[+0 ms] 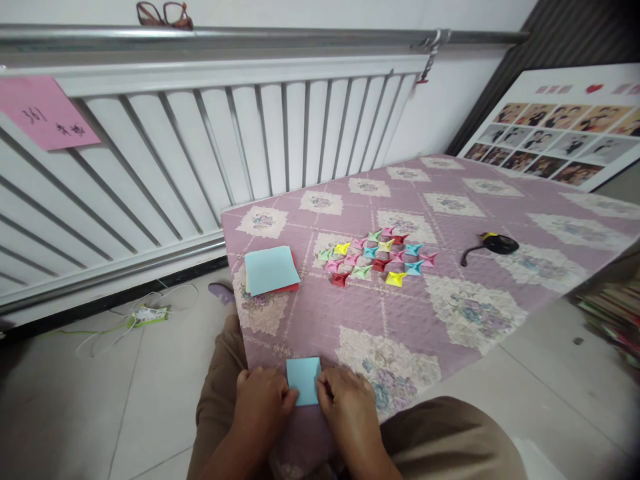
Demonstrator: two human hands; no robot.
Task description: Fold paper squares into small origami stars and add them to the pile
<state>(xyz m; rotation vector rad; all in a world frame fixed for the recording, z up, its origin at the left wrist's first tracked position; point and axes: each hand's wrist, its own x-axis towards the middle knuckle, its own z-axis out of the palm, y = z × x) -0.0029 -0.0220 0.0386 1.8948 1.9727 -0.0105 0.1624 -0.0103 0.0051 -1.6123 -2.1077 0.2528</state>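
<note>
A small light-blue square of folded paper [304,380] lies at the near edge of the table, between my two hands. My left hand [265,400] is closed, its thumb pressing the paper's lower left side. On the other side, my right hand [350,403] pinches the paper's right edge with curled fingers. Beyond them to the left sits a stack of square paper sheets [271,270], light blue on top with red showing beneath. Farther right, several small folded paper pieces [380,263] in pink, red, yellow, green and blue stand in rows.
A purple floral cloth covers the table [320,313]. A black object with a strap [500,244] rests on the right. Behind stand a white radiator [295,133] with a pink note [47,113], and a photo board [560,127]. A power strip [149,315] lies on the floor.
</note>
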